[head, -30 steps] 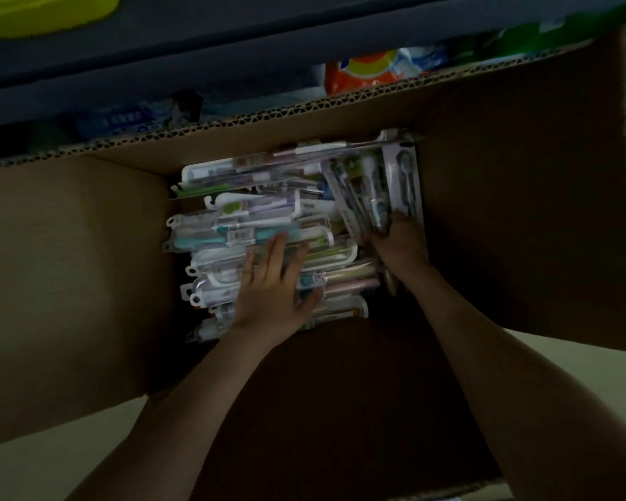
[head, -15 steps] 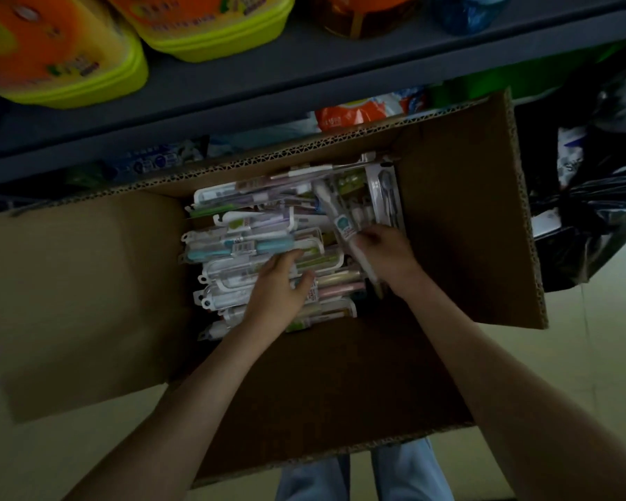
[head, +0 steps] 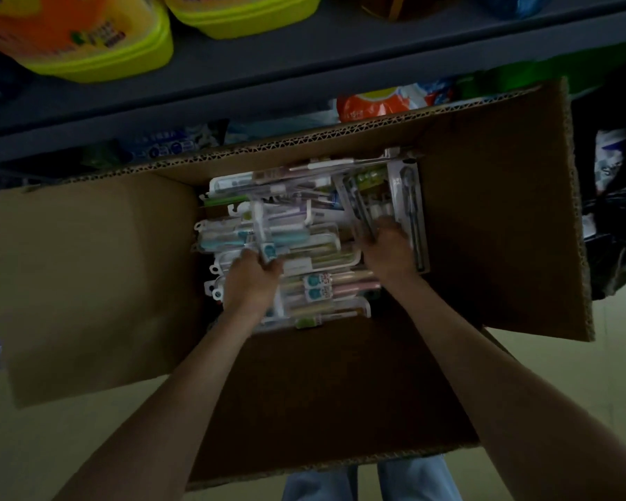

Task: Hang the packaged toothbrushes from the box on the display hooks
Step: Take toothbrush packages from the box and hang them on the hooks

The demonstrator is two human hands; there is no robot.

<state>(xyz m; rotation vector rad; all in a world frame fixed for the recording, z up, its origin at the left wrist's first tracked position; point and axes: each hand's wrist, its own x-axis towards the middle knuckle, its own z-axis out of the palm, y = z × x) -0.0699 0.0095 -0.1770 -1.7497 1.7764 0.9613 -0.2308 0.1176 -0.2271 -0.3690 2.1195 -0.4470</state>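
Both arms reach down into an open cardboard box [head: 87, 269] standing on the floor below a grey shelf [head: 304, 66]. The left hand [head: 252, 282] grips the near end of a clear toothbrush pack [head: 261, 226], which lies across the pile of packaged toothbrushes [head: 326, 283] on the box bottom. The right hand [head: 389, 247] curls its fingers round upright packs [head: 364, 207] leaning by the box's right wall. Yellow-green tubs [head: 98, 48] sit on the shelf.

Grey shelf [head: 304, 77], yellow-green tubs [head: 98, 56] on it, orange packet [head: 373, 104] beneath, black bag [head: 615, 226] at right
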